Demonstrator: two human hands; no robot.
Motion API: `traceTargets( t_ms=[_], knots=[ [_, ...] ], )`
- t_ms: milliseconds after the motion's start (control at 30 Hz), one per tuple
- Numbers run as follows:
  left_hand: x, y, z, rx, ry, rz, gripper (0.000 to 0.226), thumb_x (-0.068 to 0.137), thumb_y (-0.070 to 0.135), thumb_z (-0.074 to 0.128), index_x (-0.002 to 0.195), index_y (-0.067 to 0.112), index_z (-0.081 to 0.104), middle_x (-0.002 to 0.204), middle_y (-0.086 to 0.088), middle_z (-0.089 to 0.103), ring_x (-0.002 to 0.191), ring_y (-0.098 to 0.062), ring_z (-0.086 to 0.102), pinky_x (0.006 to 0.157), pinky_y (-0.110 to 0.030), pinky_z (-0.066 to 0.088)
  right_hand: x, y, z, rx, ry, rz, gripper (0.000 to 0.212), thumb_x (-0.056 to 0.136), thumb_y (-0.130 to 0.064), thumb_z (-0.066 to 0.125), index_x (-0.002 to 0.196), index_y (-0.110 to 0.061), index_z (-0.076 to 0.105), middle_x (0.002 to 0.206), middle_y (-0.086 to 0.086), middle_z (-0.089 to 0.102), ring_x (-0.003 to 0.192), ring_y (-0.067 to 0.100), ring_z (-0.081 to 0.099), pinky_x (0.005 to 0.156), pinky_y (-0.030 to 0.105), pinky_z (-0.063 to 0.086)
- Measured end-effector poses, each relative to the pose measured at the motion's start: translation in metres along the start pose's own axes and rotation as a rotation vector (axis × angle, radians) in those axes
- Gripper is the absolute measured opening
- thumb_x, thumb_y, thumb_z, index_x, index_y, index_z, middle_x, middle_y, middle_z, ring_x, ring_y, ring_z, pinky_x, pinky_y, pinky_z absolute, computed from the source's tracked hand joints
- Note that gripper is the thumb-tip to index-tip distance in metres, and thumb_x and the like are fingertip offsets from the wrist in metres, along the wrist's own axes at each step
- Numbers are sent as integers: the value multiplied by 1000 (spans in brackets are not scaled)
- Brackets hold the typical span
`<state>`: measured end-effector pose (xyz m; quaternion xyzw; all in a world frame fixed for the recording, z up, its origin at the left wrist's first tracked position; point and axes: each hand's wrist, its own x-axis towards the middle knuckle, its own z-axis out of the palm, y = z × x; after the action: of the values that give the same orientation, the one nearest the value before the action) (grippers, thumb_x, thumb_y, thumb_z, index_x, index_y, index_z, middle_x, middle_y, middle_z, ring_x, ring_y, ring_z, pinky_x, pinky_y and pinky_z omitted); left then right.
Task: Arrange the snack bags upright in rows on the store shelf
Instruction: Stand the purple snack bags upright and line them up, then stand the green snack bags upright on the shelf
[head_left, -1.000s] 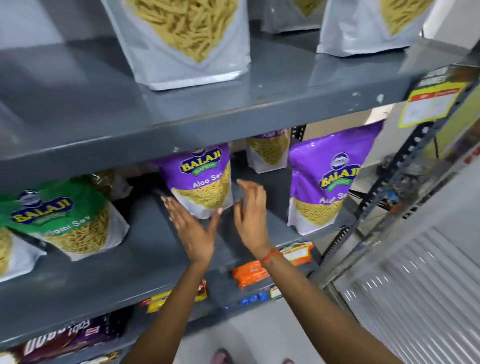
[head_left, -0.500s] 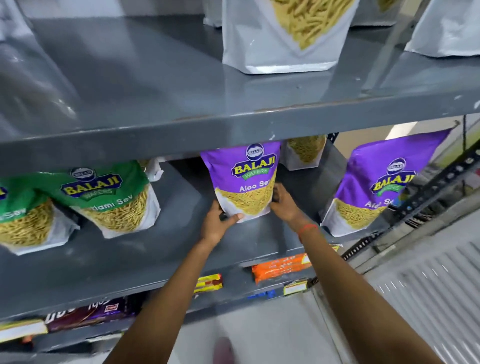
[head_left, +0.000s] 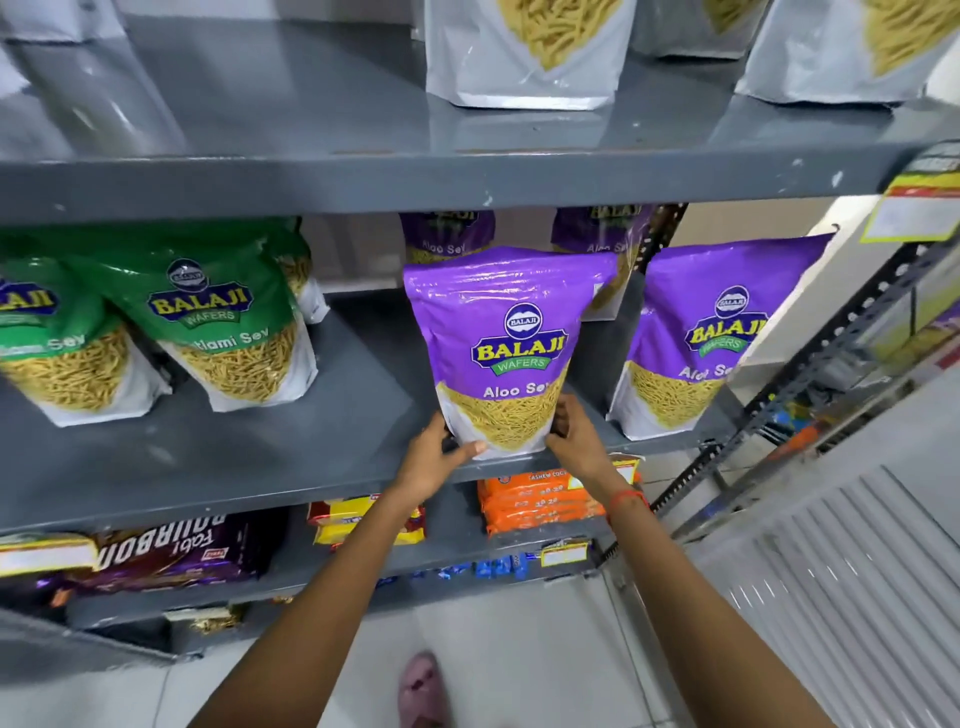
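- Head view: purple Aloo Sev bag (head_left: 501, 353) upright at front edge of grey middle shelf (head_left: 270, 457).
- Left hand (head_left: 434, 460) gripping lower left corner, thumb across bag front.
- Right hand (head_left: 574, 439) clasping lower right corner.
- Second purple bag (head_left: 706, 338) just right; green bags (head_left: 218, 322) well left.

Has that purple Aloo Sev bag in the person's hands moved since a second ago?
Yes. The purple Aloo Sev bag has come forward to the front edge of the middle shelf, gripped at its base by the left hand and right hand.
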<state>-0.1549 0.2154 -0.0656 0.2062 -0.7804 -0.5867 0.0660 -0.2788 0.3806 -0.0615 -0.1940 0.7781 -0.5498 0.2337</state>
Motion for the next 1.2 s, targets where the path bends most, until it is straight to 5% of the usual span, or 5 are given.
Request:
traceTargets(
  t_ms=[333,567,733,933,1200],
  knots=[
    [-29,-3,-10,75,291,35,95,77,41,69,148,20,9,158,0,19,142,-16,25,112,-37,30,-55,-22,71,12,725,-305,23,80,10,45,99,-2,51,102,9,46,97,24,50,84,39,46],
    [-47,-18,-99,182,728,226,91,81,45,60,148,18,4,154,10,13,139,-5,18,110,-14,16,-49,-71,181,-90,380,-591,25,76,10,45,94,-6,52,101,2,44,99,8,42,93,14,35],
    [-47,-58,-178,114,807,35,105,68,59,58,147,5,13,157,-13,20,141,-17,22,111,-24,21,7,-98,252,-120,206,-409,44,75,14,48,118,6,49,121,25,51,117,36,49,103,47,41],
    [-13,-92,-258,63,552,-20,85,73,19,77,141,5,29,144,-15,46,131,-28,46,104,-42,44,64,-109,285,-46,-96,-120,70,82,12,51,142,0,19,153,15,24,140,27,29,112,43,33],
    [-12,-98,-281,-6,380,-44,52,73,16,77,114,1,49,119,-19,62,110,-28,57,89,-38,48,68,-105,295,-18,-198,-75,64,80,6,62,132,-5,26,136,19,47,125,31,48,107,49,41]
  ],
)
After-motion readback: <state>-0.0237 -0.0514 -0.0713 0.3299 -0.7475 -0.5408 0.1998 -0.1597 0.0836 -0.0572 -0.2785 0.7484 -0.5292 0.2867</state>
